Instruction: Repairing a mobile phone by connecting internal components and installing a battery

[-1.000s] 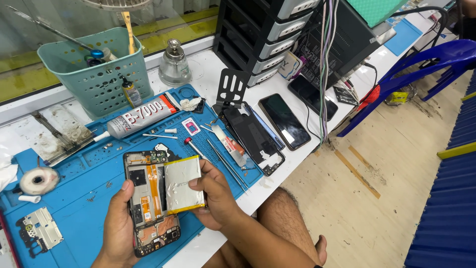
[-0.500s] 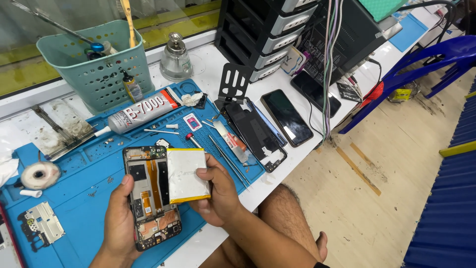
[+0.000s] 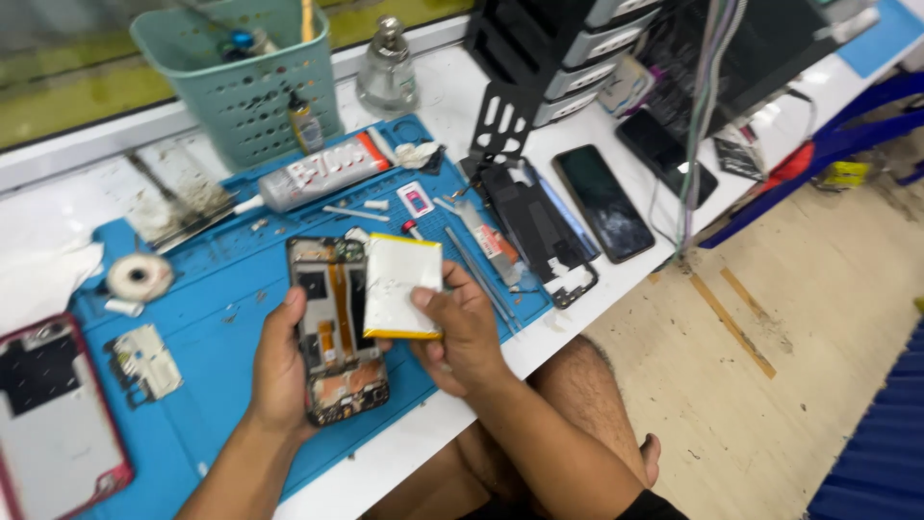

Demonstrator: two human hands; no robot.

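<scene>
An opened smartphone (image 3: pixel 334 332) with bare circuitry lies face down on the blue work mat (image 3: pixel 221 289). My left hand (image 3: pixel 280 371) grips its left edge. My right hand (image 3: pixel 460 330) holds a flat white battery (image 3: pixel 401 285) with yellow edges, lifted and tilted just right of the phone body, thumb on its face. A tube of glue (image 3: pixel 313 173) and thin metal tweezers (image 3: pixel 474 274) lie on the mat beyond my hands.
A green basket (image 3: pixel 241 82) with tools and a glass bottle (image 3: pixel 386 67) stand at the back. A black phone frame (image 3: pixel 534 226) and dark phone (image 3: pixel 602 200) lie right. A tape roll (image 3: pixel 140 277), small part (image 3: pixel 144 361) and red-edged phone back (image 3: pixel 53 414) lie left. Black drawers (image 3: pixel 568 48) behind.
The battery has come away from the phone body and moved right and up in my right hand. The camera view has shifted closer and slightly right.
</scene>
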